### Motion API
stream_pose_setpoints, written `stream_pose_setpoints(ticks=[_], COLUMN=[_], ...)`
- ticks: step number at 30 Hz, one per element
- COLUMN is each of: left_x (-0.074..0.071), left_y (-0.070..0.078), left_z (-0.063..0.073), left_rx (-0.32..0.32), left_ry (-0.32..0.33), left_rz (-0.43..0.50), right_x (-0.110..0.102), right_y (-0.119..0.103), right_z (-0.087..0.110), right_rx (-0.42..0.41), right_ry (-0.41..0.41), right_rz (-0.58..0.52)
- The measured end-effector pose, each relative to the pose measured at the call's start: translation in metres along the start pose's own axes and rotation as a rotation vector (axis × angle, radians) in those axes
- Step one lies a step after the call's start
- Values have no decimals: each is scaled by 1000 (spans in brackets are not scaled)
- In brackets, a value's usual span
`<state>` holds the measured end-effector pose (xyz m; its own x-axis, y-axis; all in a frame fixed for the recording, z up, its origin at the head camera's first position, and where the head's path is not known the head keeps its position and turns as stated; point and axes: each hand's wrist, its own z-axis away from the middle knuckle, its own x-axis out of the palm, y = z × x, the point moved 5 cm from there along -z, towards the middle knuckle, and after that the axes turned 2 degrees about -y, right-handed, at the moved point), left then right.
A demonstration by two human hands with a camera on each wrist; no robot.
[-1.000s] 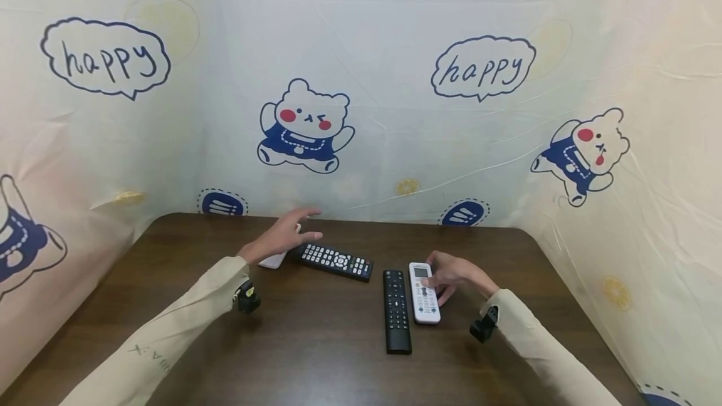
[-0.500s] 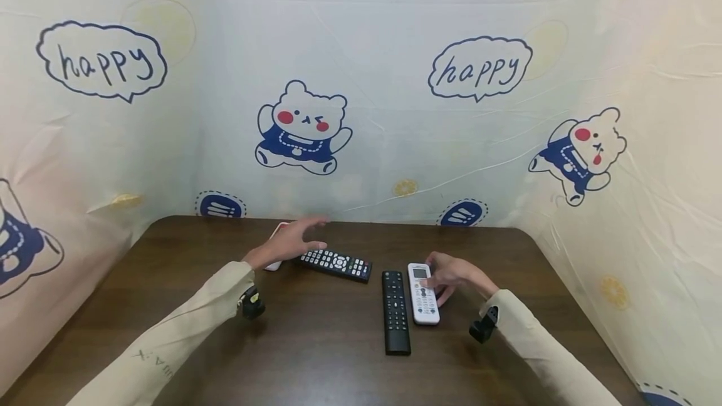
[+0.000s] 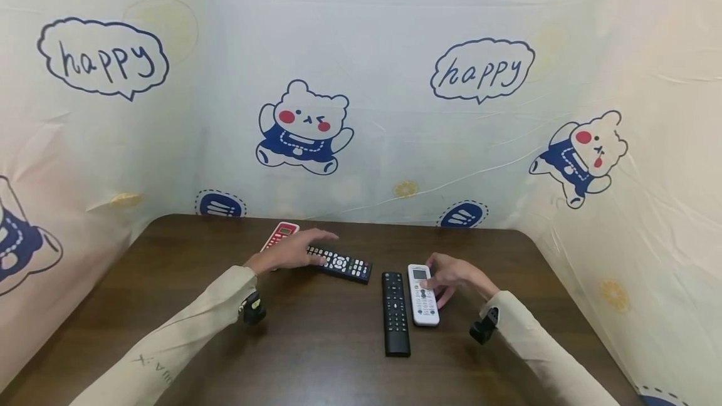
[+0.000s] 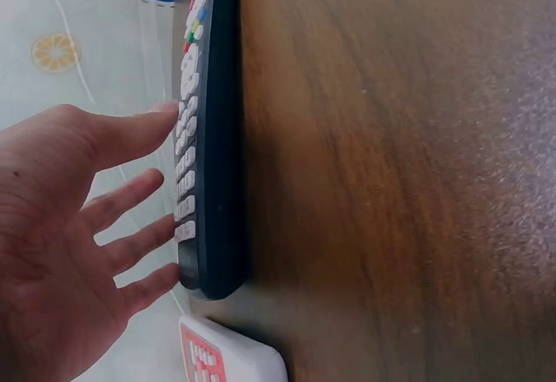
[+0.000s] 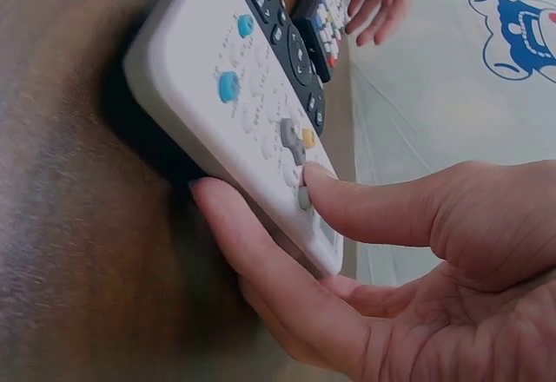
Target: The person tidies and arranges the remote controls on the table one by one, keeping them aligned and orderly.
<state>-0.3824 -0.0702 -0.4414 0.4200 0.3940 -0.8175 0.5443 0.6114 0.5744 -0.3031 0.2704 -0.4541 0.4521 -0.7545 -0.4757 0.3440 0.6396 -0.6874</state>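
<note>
My left hand (image 3: pixel 290 251) hovers with spread, relaxed fingers over the left end of a black remote control with white buttons (image 3: pixel 346 268). In the left wrist view, the thumb tip overlaps the keys of that remote (image 4: pixel 221 156). Partly hidden behind the same hand lies a white remote control with a red face (image 3: pixel 286 229). At the right, my right hand (image 3: pixel 454 273) grips a white remote control with a small screen (image 3: pixel 425 307). Its thumb presses on the button side while the fingers curl under the edge, as the right wrist view shows of this white remote (image 5: pixel 191 61).
A long black remote control (image 3: pixel 397 334) lies just left of the white one, roughly parallel to it. Everything sits on a dark brown wooden table (image 3: pixel 316 356). Behind it hangs a pale curtain (image 3: pixel 383 30) printed with bears.
My left hand has shifted right and slightly nearer, from over the red-faced remote to over the black one, uncovering the red face. My right hand keeps its grip in place.
</note>
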Motion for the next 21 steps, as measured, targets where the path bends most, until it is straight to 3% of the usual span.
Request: stream_pose_setpoints(ticks=[8, 14, 21], left_x=[7, 8, 1], left_y=[-2, 0, 6], left_z=[0, -1, -7], left_rx=[-28, -20, -15], left_ry=[-18, 5, -30], left_rz=[-46, -33, -53], right_x=[0, 1, 1], right_y=[2, 4, 3], right_z=[2, 0, 1], right_rx=[-108, -132, -115], right_ry=[70, 75, 76], right_rz=[-44, -60, -48])
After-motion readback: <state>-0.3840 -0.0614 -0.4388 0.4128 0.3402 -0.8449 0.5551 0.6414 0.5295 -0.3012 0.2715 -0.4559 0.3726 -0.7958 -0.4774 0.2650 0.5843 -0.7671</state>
